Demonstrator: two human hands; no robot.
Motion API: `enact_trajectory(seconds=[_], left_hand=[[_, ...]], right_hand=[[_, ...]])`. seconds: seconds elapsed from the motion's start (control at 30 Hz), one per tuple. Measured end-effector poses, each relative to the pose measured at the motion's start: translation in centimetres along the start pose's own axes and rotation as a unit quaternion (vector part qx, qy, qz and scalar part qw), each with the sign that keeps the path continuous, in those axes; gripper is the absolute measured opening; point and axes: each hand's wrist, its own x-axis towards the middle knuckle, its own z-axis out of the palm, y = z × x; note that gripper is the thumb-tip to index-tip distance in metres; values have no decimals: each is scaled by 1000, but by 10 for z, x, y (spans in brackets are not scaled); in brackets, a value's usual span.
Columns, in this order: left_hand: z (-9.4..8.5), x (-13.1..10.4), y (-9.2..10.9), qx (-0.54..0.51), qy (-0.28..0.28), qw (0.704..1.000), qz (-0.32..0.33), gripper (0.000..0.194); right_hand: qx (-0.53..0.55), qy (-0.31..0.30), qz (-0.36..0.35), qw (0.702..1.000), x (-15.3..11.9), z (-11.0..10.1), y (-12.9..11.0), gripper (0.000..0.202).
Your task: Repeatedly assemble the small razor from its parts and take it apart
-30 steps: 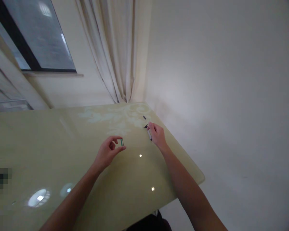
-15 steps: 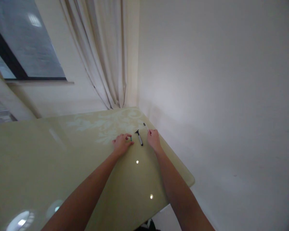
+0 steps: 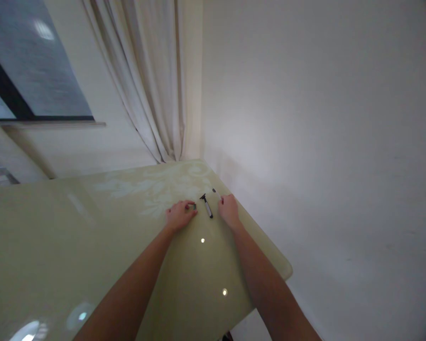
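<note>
Between the thumb and forefinger of my left hand (image 3: 179, 216) is a small, flat, dark greenish piece (image 3: 195, 207), too small to tell its kind. A razor (image 3: 208, 207) with a black head and a grey handle lies on the table between my hands, touched by neither. My right hand (image 3: 229, 210) is closed around the pale handle of a toothbrush (image 3: 216, 192). Its dark head points up and to the left, away from me, and my fingers hide the rest of the handle.
The pale green glossy table (image 3: 128, 246) carries a leaf pattern and light reflections. Its right edge runs close along a white wall (image 3: 315, 142). Beyond the far edge hang a beige curtain (image 3: 159, 85) and a dark-framed window (image 3: 62, 61).
The toothbrush head has come slightly lower and nearer my right hand. The small piece in my left hand now shows a broader face. The whole view has shifted a little.
</note>
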Motion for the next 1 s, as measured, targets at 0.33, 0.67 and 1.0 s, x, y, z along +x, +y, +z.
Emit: enact_trajectory(seconds=[0.33,0.67,1.0], left_hand=[[6,-4,1,1,31,1000,-2,39],[4,-8,-1,-16,29,999,4,33],[-6,-27,-7,-121,2,992,43,29]], right_hand=[[-24,4,5,1000,-9,-4,-3,33],[-26,7,9,1000,-9,-5,-2,30],[183,80,-114,973,-22,-16,-36,28]])
